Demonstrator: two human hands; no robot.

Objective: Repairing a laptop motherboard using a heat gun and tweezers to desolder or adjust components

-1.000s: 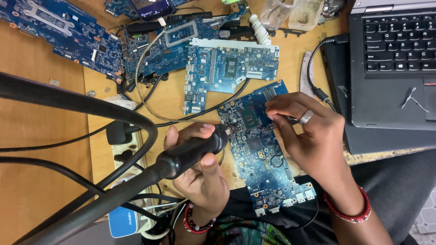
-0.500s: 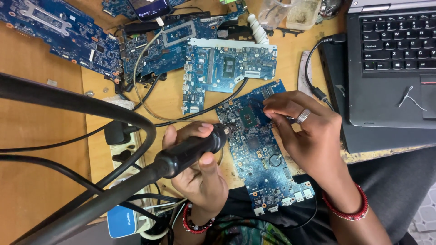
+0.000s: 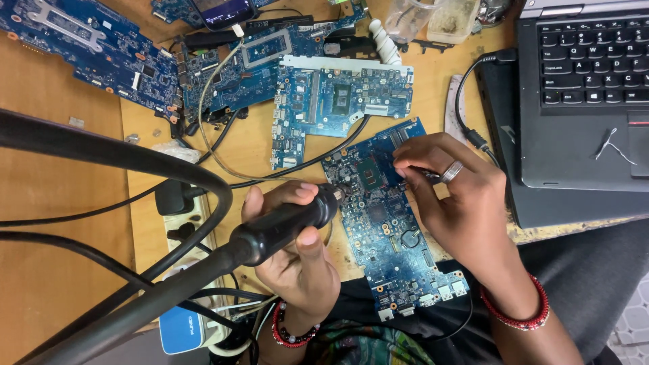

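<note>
On the wooden bench (image 3: 433, 101) right in front of me, a blue circuit board (image 3: 392, 236) lies flat and slightly slanted, its lower end hanging over the bench edge toward my lap. My left hand (image 3: 297, 257) sits just left of it, fingers curled around the black handle of a hot-air tool (image 3: 284, 226); the metal nozzle tip points at the board's upper left part, just beside a dark square chip (image 3: 370, 177). My right hand (image 3: 460, 203) comes in from the right and rests on the board's upper right corner, thumb and forefinger pressed together in a pinch over something too small for me to make out. A metal ring sits on 1 finger of that hand.

The board is thin and rigid, matte blue, studded with tiny grey and black parts and 1 round silver coin cell (image 3: 408, 238). The tool's handle is smooth, round and tapering, and runs into a thick black hose (image 3: 101, 152) that loops across the left of my view. 3 more blue boards (image 3: 338, 101) lie beyond, flat and angular. A black laptop (image 3: 588, 94) with a matte keyboard sits on the right, and beaded red bracelets (image 3: 520, 314) circle both my wrists.
</note>
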